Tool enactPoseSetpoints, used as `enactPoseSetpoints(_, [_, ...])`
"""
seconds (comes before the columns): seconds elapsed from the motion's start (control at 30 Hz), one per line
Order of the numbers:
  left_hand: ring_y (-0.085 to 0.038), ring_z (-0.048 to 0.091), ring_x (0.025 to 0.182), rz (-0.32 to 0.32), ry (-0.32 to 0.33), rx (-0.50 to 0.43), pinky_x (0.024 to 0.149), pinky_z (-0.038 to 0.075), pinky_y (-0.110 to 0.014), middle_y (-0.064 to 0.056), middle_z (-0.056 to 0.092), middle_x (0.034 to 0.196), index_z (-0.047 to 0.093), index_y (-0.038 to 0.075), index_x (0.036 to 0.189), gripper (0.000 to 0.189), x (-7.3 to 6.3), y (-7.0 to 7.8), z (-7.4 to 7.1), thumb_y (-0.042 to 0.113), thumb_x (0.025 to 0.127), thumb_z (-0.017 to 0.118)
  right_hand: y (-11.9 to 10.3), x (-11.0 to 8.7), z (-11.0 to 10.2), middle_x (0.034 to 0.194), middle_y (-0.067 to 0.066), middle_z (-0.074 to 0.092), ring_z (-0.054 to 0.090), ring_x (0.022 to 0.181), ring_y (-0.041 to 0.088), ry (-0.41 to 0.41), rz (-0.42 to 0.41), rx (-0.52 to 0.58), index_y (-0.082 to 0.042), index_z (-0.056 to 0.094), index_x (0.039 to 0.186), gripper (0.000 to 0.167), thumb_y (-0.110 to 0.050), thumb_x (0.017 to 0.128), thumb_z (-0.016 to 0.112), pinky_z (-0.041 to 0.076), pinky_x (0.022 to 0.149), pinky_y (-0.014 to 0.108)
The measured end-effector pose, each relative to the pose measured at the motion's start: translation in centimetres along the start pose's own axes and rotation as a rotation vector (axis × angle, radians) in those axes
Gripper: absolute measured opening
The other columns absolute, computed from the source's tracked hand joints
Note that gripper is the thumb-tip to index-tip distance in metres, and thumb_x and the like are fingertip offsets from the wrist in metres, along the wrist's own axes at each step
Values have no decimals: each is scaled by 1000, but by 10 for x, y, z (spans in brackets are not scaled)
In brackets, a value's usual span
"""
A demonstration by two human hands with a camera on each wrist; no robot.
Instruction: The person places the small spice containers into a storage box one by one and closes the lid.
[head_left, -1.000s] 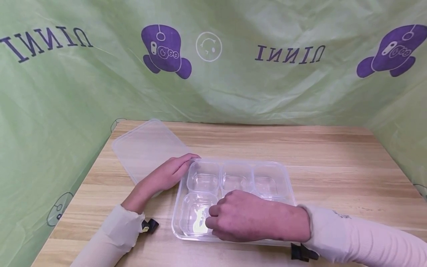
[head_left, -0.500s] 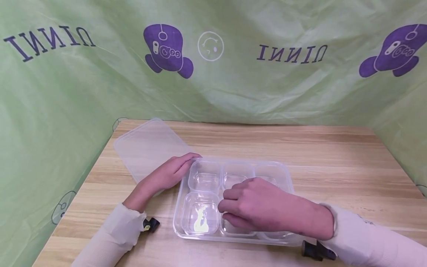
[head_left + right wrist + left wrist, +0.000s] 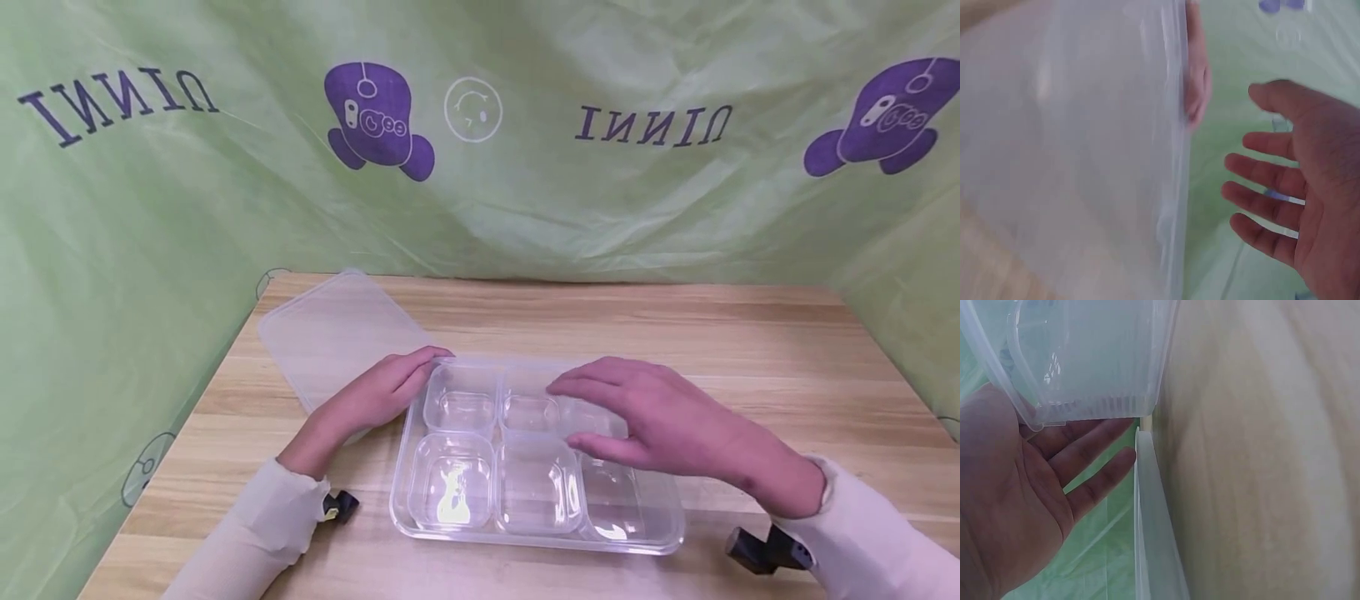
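A clear plastic storage box (image 3: 540, 542) stands on the table, with several small clear boxes (image 3: 453, 492) set in it in two rows. My left hand (image 3: 375, 387) rests at its back left corner. In the left wrist view, the fingers (image 3: 1094, 450) of that hand extend loosely along the outside of the box wall; its thumb is hidden. Over the right half of the box hovers my right hand (image 3: 660, 417), fingers spread and holding nothing. The right wrist view shows that hand (image 3: 1310, 181) apart from the box wall (image 3: 1097, 144).
A flat translucent lid (image 3: 330, 325) lies at the back left of the wooden table (image 3: 712, 333), partly behind the left hand. Green printed cloth (image 3: 525, 208) hangs behind the table and along both sides. Black devices (image 3: 765, 550) are strapped at the wrists.
My right hand has risen from the front middle of the box, moving back and to the right, and its curled fingers have straightened. The left hand has stayed in place.
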State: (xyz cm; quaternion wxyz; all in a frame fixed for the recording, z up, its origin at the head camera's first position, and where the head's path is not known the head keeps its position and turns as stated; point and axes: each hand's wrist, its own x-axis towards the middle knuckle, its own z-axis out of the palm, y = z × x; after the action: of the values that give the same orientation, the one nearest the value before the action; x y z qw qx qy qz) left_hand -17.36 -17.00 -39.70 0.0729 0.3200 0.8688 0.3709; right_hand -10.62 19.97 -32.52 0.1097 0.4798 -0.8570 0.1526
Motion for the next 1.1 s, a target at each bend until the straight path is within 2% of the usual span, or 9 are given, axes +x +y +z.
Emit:
enactPoseSetpoints(0.17, [-19, 55, 132, 14, -5, 37, 113, 41, -42, -2, 65, 136, 62, 13, 138, 35, -2, -1, -1, 21, 113, 39, 21, -17, -1, 149, 3, 54, 51, 135, 25, -21, 125, -5, -12, 53, 150, 71, -48, 92, 75, 45, 106, 53])
enactPoseSetpoints(0.37, [-19, 54, 134, 12, -24, 56, 113, 40, -42, -3, 64, 137, 60, 13, 141, 36, -1, -1, -2, 20, 113, 38, 33, -38, 0, 164, 9, 32, 35, 146, 33, -129, 264, 26, -12, 29, 163, 97, -58, 89, 73, 37, 108, 62])
enactPoseSetpoints(0.5, [-18, 53, 134, 6, -26, 50, 114, 39, -41, -2, 64, 137, 60, 13, 141, 36, 0, 0, -2, 20, 113, 38, 35, -49, 2, 170, 9, 17, 24, 151, 34, -167, 331, 56, -14, 13, 166, 111, -62, 86, 74, 32, 112, 64])
enactPoseSetpoints(0.7, [-18, 53, 134, 9, -31, 39, 114, 40, -42, -1, 64, 137, 60, 13, 140, 36, -1, -1, -1, 19, 113, 38, 39, -61, 8, 171, 11, 7, 20, 152, 35, -222, 387, 137, -14, 2, 166, 120, -61, 85, 76, 31, 114, 62])
enactPoseSetpoints(0.77, [-18, 53, 134, 7, -35, 37, 114, 39, -42, -1, 63, 138, 59, 13, 141, 36, -1, -1, -1, 19, 113, 38, 41, -65, 9, 171, 11, 5, 21, 152, 35, -240, 401, 149, -15, -1, 166, 123, -61, 84, 78, 31, 115, 57])
enactPoseSetpoints(0.87, [-18, 53, 134, -1, -40, 41, 114, 39, -42, -1, 63, 138, 59, 14, 141, 36, -1, 0, -1, 20, 113, 38, 44, -70, 10, 171, 11, 5, 25, 150, 36, -259, 411, 163, -15, -3, 166, 126, -61, 82, 80, 27, 118, 40])
enactPoseSetpoints(1.0, [-19, 54, 134, -6, -40, 46, 113, 40, -43, -1, 64, 137, 59, 14, 141, 37, -2, 2, -3, 20, 113, 37, 46, -72, 11, 171, 13, 7, 28, 149, 36, -263, 404, 191, -13, -3, 166, 127, -62, 82, 80, 15, 114, 17])
enactPoseSetpoints(1.1, [-19, 53, 134, -6, -39, 42, 113, 40, -43, -2, 63, 138, 59, 13, 142, 37, -1, 3, -4, 20, 113, 37, 47, -73, 11, 170, 15, 7, 27, 148, 37, -260, 398, 216, -12, -3, 166, 127, -61, 83, 80, 11, 111, 11])
